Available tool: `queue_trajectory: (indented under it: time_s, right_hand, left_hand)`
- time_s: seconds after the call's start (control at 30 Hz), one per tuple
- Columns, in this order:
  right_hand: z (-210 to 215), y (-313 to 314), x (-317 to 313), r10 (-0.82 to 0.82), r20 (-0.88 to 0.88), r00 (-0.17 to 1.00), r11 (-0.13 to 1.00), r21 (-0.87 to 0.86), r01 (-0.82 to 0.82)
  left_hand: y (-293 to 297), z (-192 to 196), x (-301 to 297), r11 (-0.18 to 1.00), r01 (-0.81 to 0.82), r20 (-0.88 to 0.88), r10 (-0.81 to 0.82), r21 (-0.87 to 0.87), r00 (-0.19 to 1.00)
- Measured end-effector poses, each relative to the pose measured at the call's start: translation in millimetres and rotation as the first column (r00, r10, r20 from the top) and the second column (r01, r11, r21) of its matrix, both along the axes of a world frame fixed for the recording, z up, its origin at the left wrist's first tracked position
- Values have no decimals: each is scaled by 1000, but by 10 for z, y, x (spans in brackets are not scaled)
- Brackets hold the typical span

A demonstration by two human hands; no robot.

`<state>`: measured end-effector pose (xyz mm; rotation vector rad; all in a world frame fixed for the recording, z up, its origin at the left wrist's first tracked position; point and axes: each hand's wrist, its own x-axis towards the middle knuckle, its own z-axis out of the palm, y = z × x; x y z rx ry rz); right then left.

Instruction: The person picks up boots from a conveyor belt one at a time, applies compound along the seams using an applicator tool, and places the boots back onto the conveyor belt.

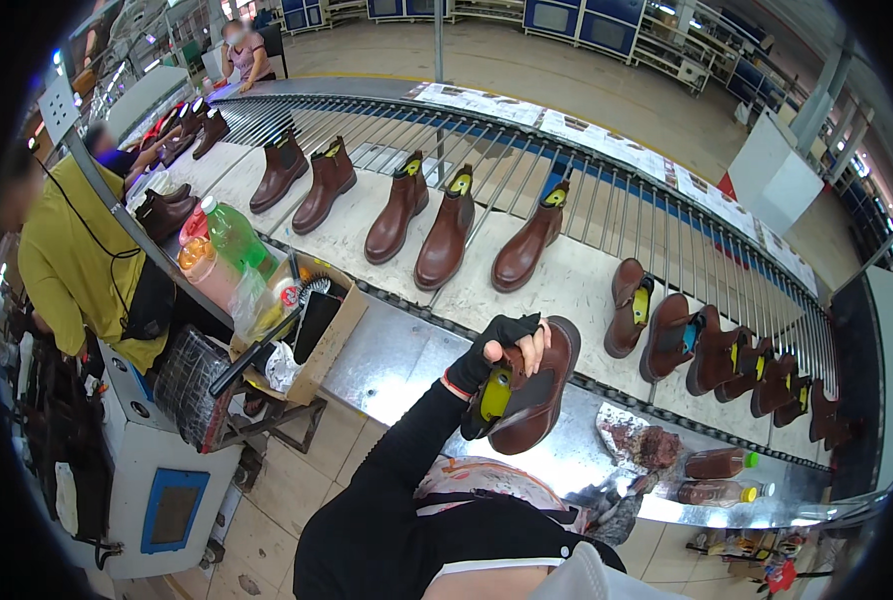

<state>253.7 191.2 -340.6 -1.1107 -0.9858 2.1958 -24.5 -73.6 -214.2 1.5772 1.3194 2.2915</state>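
Observation:
My left hand [520, 350], in a black fingerless glove, is closed on a brown ankle boot [552, 400]. Its fingers and thumb grip the boot near the opening, above the metal work surface [397, 360]. The boot lies tilted with its toe down, showing a dark elastic side panel and a yellow-green tag or lining at the opening. By the near edge of the surface is a dark grey, blotchy shape [617, 512]; whether it is a gloved hand or a cloth cannot be made out. My right hand cannot be clearly picked out.
Brown ankle boots [445, 240] stand along a conveyor [587, 225] with metal rollers behind. A reddish stained cloth [655, 447] lies beside two bottles [719, 463] at right. At left are a cardboard box [342, 330] of tools, a green bottle [235, 235] and a person in yellow [77, 250].

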Motion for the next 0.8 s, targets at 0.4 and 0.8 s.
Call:
queue_trajectory:
  time_s: [0.4,0.8]
  right_hand:
    - [552,-342,-216,-35,52,998,999,5,35]
    - [555,-295,-113,-13,-90,996,999,30,16]
  left_hand:
    - [105,-39,32,997,81,-1,-81,7,997]
    - [174,-51,84,976,210,-6,-210,53,978]
